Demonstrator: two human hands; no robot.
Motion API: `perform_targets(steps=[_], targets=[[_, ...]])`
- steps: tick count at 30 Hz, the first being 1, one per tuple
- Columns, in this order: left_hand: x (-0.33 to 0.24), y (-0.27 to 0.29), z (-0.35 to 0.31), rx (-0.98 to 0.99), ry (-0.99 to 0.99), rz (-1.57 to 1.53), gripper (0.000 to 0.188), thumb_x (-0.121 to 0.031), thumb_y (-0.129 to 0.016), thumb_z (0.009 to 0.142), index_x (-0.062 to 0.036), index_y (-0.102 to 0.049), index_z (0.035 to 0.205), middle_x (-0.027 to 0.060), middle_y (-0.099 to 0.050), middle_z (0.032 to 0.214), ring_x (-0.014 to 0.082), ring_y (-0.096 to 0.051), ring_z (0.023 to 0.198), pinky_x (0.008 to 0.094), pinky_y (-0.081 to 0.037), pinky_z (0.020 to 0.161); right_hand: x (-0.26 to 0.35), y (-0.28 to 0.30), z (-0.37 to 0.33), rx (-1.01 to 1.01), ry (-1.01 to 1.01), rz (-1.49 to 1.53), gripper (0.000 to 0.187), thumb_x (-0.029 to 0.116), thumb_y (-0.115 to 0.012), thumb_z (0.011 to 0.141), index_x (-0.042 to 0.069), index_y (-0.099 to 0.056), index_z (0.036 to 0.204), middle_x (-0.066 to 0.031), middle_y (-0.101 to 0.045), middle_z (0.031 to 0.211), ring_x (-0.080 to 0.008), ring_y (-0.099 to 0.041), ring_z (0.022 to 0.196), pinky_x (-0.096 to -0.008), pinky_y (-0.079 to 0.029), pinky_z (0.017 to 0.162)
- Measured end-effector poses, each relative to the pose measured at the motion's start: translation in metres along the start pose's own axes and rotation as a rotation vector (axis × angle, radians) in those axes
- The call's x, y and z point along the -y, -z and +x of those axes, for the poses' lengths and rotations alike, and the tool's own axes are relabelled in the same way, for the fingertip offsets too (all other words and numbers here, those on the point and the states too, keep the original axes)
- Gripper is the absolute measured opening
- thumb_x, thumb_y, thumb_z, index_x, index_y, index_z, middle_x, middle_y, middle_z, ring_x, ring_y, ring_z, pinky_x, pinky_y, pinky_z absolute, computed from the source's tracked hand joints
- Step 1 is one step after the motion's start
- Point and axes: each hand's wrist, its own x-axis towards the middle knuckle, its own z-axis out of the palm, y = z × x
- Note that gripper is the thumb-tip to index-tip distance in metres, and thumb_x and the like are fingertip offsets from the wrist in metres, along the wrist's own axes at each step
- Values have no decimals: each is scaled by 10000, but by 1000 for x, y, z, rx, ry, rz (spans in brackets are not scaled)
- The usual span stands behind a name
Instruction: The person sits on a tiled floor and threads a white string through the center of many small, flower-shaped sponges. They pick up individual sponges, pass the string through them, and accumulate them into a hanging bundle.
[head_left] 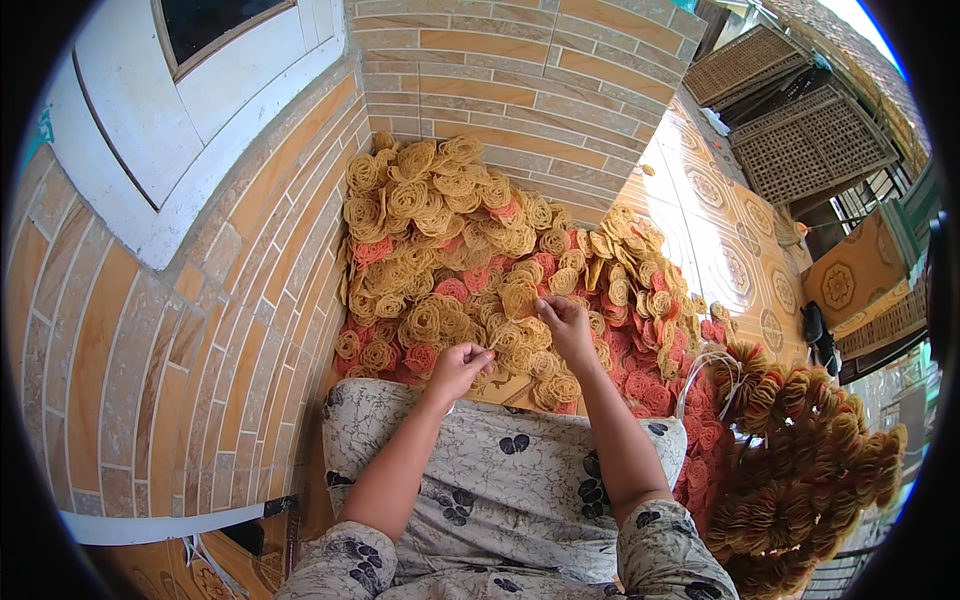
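Over the rosette heap (415, 240), a yellow rosette (518, 299) is pinched by the right hand (568, 328); whether anything is held in the nearly closed left hand (460, 373) cannot be told.

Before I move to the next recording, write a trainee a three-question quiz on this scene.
1. Multiple choice: what is the right hand pinching?
a) a basket
b) a tan lacy disc
c) scissors

2. True or false: the dense cluster of strung discs lies on the person's left.

3. Fill in: the loose heap mixes tan discs with ____ ones.

Key:
1: b.
2: False; the dense cluster is on the person's right.
3: coral red.
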Motion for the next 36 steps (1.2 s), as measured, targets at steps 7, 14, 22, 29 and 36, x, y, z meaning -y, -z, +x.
perform_targets(steps=[7, 14, 22, 29, 36], targets=[[0, -1, 2, -18, 15, -32, 116, -174, -614, 926, -61, -631, 904, -31, -628, 740, 8, -359, 481, 194, -264, 399, 7, 6, 0, 29, 97, -288, 220, 188, -630, 925, -12, -679, 1001, -26, -658, 836, -69, -536, 746, -235, -446, 687], [5, 1, 7, 7, -20, -46, 115, -176, -599, 934, -73, -630, 895, -33, -630, 743, 7, -368, 493, 187, -275, 408, 9, 2, 3, -31, 129, -392, 208, 170, -637, 913, -24, -686, 970, -50, -660, 778, -96, -566, 700, -264, -466, 647], [10, 0, 13, -10, -33, -18, 134, -190, -596, 941, -61, -622, 919, -35, -630, 748, 11, -377, 501, 190, -287, 416, 4, 1, 5, 34, 37, -212, 211, 193, -638, 908, 2, -698, 975, -81, -674, 790, -139, -577, 691, -304, -463, 634], [11, 0, 15, -108, -18, -76, 117, -193, -596, 942, -78, -619, 954, -41, -617, 750, 7, -369, 482, 189, -285, 413, -20, -8, 11, 93, 362, -884, 173, 190, -692, 825, 78, -672, 955, -72, -628, 888, -223, -589, 819, -356, -440, 744], [8, 2, 12, -69, -8, -32, 109, -177, -603, 933, -71, -623, 953, -42, -622, 755, 4, -361, 483, 184, -277, 409, -44, -9, 21, -162, 384, -1042, 149, 203, -648, 839, 85, -652, 930, -76, -635, 869, -265, -584, 871, -402, -366, 847]])
